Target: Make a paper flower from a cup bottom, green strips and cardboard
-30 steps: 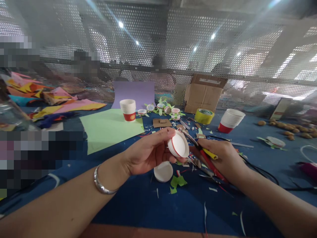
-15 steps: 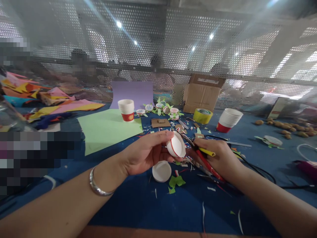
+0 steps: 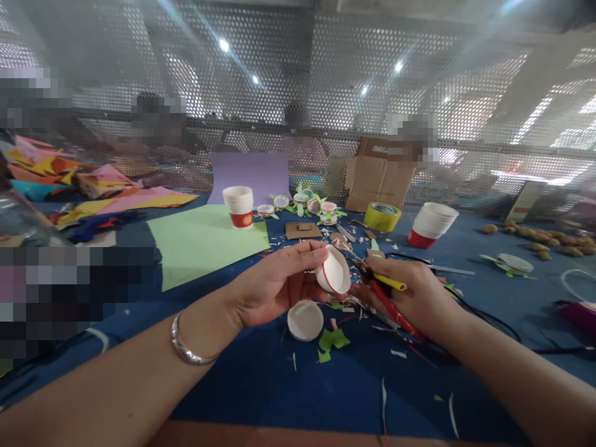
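My left hand (image 3: 284, 279) pinches the cut-down base of a paper cup (image 3: 337, 271), white inside with a thin red line round its outer edge. The base is tilted, its hollow side facing right. My right hand (image 3: 410, 285) grips scissors with a red handle (image 3: 388, 307), their dark blades close to the base's right rim. I cannot tell whether the blades touch it. A yellow tube-like piece (image 3: 392, 282) juts from under the right fingers. Below my left hand, another white cup base (image 3: 305, 320) lies on the blue table beside green paper scraps (image 3: 333, 341).
Stacked paper cups stand at left (image 3: 239, 208) and right (image 3: 432, 225). Behind are yellow tape (image 3: 382, 217), a cardboard box (image 3: 379, 180) and several decorated discs (image 3: 300, 200). Green paper (image 3: 205, 242) lies left. A black cable (image 3: 493, 326) crosses the right side, with brown nut-like pieces (image 3: 559, 239) beyond.
The cup base has turned slightly in my left hand, and the scissor blades show less beside it. Both hands stay in nearly the same place.
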Tool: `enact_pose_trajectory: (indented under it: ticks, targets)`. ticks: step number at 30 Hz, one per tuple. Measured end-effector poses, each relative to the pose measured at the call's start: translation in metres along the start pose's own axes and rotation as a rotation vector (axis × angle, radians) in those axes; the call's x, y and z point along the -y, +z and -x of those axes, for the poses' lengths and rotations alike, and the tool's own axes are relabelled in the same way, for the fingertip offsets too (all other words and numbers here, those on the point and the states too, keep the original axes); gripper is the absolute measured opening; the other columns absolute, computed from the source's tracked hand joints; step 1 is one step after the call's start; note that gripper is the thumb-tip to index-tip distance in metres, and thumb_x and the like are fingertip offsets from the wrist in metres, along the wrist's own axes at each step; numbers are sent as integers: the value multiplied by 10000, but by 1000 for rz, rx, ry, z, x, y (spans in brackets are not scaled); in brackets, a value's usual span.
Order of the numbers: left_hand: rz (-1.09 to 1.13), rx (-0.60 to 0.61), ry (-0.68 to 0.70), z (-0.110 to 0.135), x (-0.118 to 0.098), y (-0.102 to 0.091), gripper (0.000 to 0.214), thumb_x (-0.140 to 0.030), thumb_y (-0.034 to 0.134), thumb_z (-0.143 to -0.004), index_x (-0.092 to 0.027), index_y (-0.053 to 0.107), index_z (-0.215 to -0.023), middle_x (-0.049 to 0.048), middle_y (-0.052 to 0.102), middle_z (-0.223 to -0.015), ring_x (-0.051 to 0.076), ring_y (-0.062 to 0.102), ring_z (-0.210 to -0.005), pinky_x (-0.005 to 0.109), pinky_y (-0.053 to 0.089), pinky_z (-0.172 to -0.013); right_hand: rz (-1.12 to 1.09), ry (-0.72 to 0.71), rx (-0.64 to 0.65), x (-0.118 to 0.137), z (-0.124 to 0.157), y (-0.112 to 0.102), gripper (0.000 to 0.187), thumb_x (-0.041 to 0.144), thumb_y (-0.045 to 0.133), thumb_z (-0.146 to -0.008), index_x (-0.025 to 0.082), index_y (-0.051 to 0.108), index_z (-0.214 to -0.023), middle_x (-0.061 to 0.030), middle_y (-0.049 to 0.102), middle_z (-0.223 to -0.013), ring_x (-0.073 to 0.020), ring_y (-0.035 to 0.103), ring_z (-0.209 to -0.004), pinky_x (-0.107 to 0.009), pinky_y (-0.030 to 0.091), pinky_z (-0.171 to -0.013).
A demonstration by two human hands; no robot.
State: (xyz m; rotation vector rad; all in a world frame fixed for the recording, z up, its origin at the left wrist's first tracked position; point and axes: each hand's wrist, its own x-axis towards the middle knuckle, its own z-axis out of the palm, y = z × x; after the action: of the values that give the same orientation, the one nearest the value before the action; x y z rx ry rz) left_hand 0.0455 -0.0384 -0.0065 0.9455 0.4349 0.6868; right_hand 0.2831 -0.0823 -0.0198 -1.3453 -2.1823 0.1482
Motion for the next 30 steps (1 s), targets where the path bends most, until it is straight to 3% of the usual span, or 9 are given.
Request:
enact_pose_trajectory:
  ticks: [4, 14, 21, 30]
  targets:
    - [-1, 20, 15, 0, 0, 1, 265, -282, 715, -895, -90, 682, -1074, 86, 730, -895, 117, 698, -664, 183, 599, -609, 39, -30, -12, 1, 0, -1, 340, 496, 641, -898, 222, 490, -765, 0, 532, -679, -147, 436, -611, -267, 364, -579]
    - [9, 22, -38, -1, 7, 0, 191, -283, 769, -848, -148, 683, -951, 38, 696, -838, 108, 668, -669, 194, 585, -621, 58, -67, -5, 3, 1, -4, 339, 510, 604, -921, 198, 572, -792, -22, 602, -674, -144, 496, -584, -257, 373, -559]
    - [-36, 28, -51, 1, 4, 1, 231, -303, 764, -849, -136, 691, -990, 55, 696, -844, 128, 677, -685, 194, 569, -609, 65, -125, -39, 8, 1, -8, 353, 450, 602, -942, 215, 483, -707, 17, 545, -602, -112, 422, -526, -235, 338, -514]
    - [-74, 63, -48, 3, 2, 4, 235, -313, 708, -886, -104, 689, -992, 91, 710, -868, 139, 689, -698, 173, 558, -580, 139, -191, -77, 8, 3, -10, 304, 364, 563, -958, 217, 479, -705, 26, 521, -574, -109, 410, -495, -236, 323, -499]
